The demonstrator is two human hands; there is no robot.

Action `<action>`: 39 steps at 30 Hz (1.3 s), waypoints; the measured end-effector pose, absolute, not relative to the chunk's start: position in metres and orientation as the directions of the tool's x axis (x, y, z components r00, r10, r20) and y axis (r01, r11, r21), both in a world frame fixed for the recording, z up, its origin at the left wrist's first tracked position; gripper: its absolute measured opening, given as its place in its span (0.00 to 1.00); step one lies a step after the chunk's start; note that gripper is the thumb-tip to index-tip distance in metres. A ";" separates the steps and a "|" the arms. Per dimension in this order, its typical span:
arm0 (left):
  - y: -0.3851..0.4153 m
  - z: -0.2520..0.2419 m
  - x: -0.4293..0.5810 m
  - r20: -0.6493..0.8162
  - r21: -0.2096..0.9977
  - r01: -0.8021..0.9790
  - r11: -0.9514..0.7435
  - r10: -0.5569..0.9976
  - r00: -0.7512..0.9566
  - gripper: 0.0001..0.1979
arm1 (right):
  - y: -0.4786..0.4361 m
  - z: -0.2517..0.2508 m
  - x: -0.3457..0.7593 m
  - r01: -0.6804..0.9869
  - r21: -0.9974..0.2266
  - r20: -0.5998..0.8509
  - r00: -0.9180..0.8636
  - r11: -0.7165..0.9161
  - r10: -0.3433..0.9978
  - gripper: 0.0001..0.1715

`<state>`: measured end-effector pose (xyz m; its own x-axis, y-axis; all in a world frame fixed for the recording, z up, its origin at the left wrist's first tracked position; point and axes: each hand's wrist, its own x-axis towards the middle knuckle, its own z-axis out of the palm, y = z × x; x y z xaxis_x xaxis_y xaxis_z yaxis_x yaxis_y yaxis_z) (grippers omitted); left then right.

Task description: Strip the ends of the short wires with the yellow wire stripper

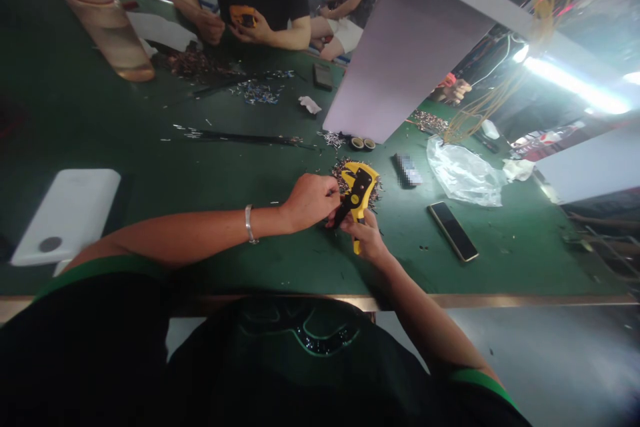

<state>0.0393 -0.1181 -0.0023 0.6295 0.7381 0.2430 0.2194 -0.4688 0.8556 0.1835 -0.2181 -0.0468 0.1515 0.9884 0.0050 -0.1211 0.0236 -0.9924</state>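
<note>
Gripping a yellow wire stripper (356,197) in the curled right hand (366,237), just above a heap of wire scraps (373,190) on the green bench (240,260); left hand (310,201) bunched against the stripper's head, its hold hidden.

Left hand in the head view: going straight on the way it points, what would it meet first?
The left hand would meet the yellow wire stripper held in the right hand, almost at once, though depth is hard to judge.
</note>
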 end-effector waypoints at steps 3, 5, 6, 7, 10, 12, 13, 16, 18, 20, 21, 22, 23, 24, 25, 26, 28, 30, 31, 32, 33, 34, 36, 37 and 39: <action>-0.118 -0.003 0.039 0.243 0.856 0.216 -0.470 0.734 0.634 0.09 | -0.216 -0.047 0.183 -0.132 -0.991 0.000 0.171 0.023 0.985 0.17; -0.118 -0.003 0.039 0.236 0.856 0.219 -0.468 0.732 0.639 0.09 | -0.215 -0.048 0.182 -0.131 -0.991 -0.003 0.179 0.021 0.984 0.18; -0.117 -0.003 0.039 0.234 0.855 0.223 -0.468 0.733 0.639 0.09 | -0.215 -0.049 0.182 -0.130 -0.991 -0.004 0.183 0.020 0.983 0.18; -0.117 -0.002 0.039 0.234 0.852 0.229 -0.471 0.734 0.637 0.09 | -0.214 -0.050 0.182 -0.129 -0.991 -0.003 0.190 0.021 0.982 0.18; -0.116 -0.002 0.039 0.237 0.841 0.248 -0.481 0.740 0.629 0.09 | -0.213 -0.054 0.182 -0.133 -0.991 0.005 0.211 0.034 0.977 0.18; -0.115 -0.003 0.040 0.240 0.835 0.253 -0.489 0.737 0.631 0.09 | -0.212 -0.055 0.182 -0.130 -0.990 0.019 0.215 0.048 0.977 0.17; -0.115 -0.003 0.040 0.243 0.832 0.253 -0.493 0.735 0.633 0.09 | -0.212 -0.055 0.182 -0.126 -0.991 0.025 0.215 0.053 0.976 0.16; -0.114 -0.003 0.040 0.254 0.823 0.256 -0.507 0.732 0.632 0.09 | -0.210 -0.055 0.181 -0.104 -0.993 0.033 0.214 0.057 0.976 0.15; -0.113 -0.003 0.039 0.266 0.811 0.264 -0.522 0.731 0.629 0.10 | -0.209 -0.054 0.180 -0.084 -0.995 0.040 0.219 0.060 0.975 0.15; -0.113 -0.004 0.039 0.269 0.801 0.274 -0.533 0.728 0.631 0.10 | -0.208 -0.054 0.178 -0.059 -0.996 0.049 0.225 0.064 0.973 0.14; -0.112 -0.004 0.039 0.269 0.797 0.279 -0.536 0.727 0.631 0.10 | -0.207 -0.054 0.178 -0.048 -0.997 0.054 0.226 0.066 0.973 0.13; -0.112 -0.004 0.039 0.268 0.794 0.283 -0.538 0.727 0.632 0.10 | -0.207 -0.054 0.177 -0.037 -0.997 0.057 0.226 0.067 0.972 0.13; -0.112 -0.004 0.039 0.267 0.790 0.287 -0.541 0.727 0.633 0.10 | -0.206 -0.054 0.176 -0.030 -0.997 0.060 0.229 0.068 0.972 0.12; -0.112 -0.004 0.040 0.269 0.787 0.290 -0.545 0.726 0.633 0.10 | -0.206 -0.054 0.176 -0.025 -0.997 0.062 0.234 0.070 0.970 0.12; -0.112 -0.004 0.040 0.271 0.784 0.292 -0.549 0.724 0.634 0.10 | -0.205 -0.054 0.175 -0.024 -0.997 0.063 0.240 0.071 0.969 0.12; -0.111 -0.004 0.040 0.272 0.781 0.293 -0.551 0.723 0.634 0.10 | -0.204 -0.054 0.174 -0.024 -0.997 0.065 0.246 0.073 0.967 0.12; -0.111 -0.005 0.040 0.274 0.782 0.292 -0.551 0.724 0.633 0.10 | -0.204 -0.053 0.172 -0.024 -0.997 0.065 0.252 0.074 0.966 0.11; -0.110 -0.005 0.039 0.276 0.781 0.291 -0.552 0.724 0.632 0.10 | -0.203 -0.052 0.170 -0.018 -0.997 0.062 0.254 0.068 0.965 0.10; -0.110 -0.006 0.039 0.278 0.779 0.292 -0.555 0.723 0.632 0.10 | -0.203 -0.052 0.169 -0.013 -0.998 0.060 0.258 0.066 0.964 0.09; -0.110 -0.006 0.039 0.280 0.777 0.293 -0.558 0.722 0.633 0.10 | -0.202 -0.052 0.168 -0.008 -0.998 0.061 0.264 0.065 0.963 0.09; -0.109 -0.006 0.039 0.282 0.774 0.295 -0.561 0.721 0.633 0.10 | -0.202 -0.053 0.167 -0.002 -0.998 0.064 0.275 0.067 0.959 0.09; -0.109 -0.006 0.039 0.283 0.772 0.295 -0.563 0.720 0.634 0.10 | -0.202 -0.053 0.166 0.003 -0.997 0.070 0.289 0.072 0.955 0.09; -0.108 -0.005 0.039 0.285 0.771 0.295 -0.565 0.720 0.633 0.10 | -0.201 -0.055 0.164 0.007 -0.997 0.079 0.319 0.081 0.944 0.10; -0.107 -0.005 0.038 0.283 0.771 0.296 -0.563 0.720 0.634 0.10 | -0.200 -0.056 0.163 0.008 -0.997 0.079 0.330 0.081 0.941 0.10; -0.106 -0.004 0.038 0.274 0.773 0.303 -0.557 0.724 0.633 0.10 | -0.198 -0.057 0.161 0.014 -0.997 0.074 0.345 0.073 0.936 0.09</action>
